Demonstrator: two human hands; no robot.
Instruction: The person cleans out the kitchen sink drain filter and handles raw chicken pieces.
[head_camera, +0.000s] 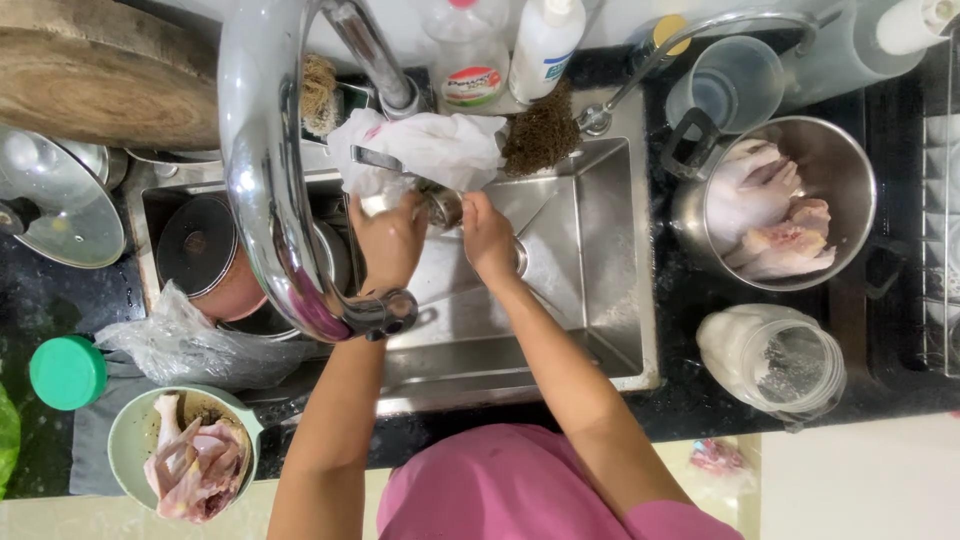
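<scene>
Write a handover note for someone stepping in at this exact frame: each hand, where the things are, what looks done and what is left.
Left hand and right hand both grip a small metal cup over the steel sink, below the curved faucet.
Done: raw chicken pieces lie in the steel pot on the right counter.
Left: more chicken scraps sit in the green bowl at lower left; a pan waits in the left basin.

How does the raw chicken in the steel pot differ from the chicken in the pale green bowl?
The chicken in the steel pot is pale, plump pieces piled right of the sink; the chicken in the pale green bowl is pinker and bonier, lying left of the sink. Both are raw, and neither hand touches them.
</scene>
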